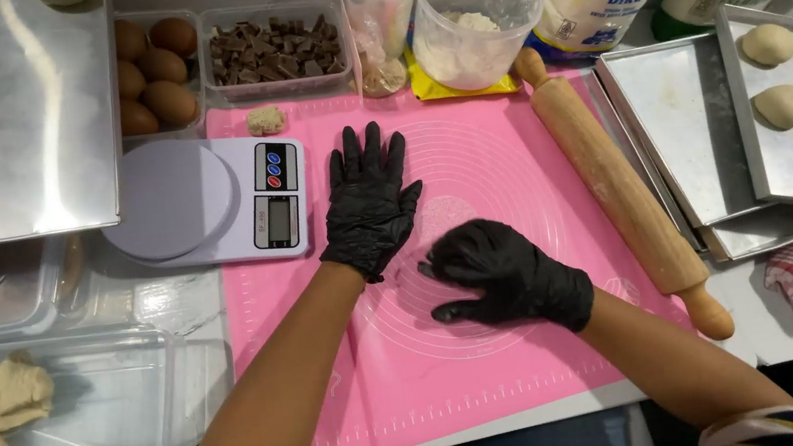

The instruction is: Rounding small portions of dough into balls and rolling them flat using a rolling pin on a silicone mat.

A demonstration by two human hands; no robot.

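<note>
While both black-gloved hands rest on the pink silicone baking mat (497, 382) at the middle of the frame, neither grasps anything. The left hand (369, 206) lies flat, palm down, with its fingers spread and released, pointing toward the top of the frame. The right hand (503, 270), just lower right of it, is cupped against the mat with its fingers curled loosely; whether anything lies beneath the palm cannot be told.

A white digital kitchen scale (207, 201) stands left of the left hand, at the mat's edge. A small lump of dough (266, 120) sits on the mat above the scale. A wooden rolling pin (619, 191) lies diagonally along the mat's right side. Along the top stand a tray of brown eggs (152, 76), a clear tub of chocolate chunks (275, 51) and a round container of flour (472, 17). Metal baking trays (678, 133) at the right hold round dough balls (783, 105). A clear bin (134, 386) at the lower left holds rough dough pieces (14, 391).
</note>
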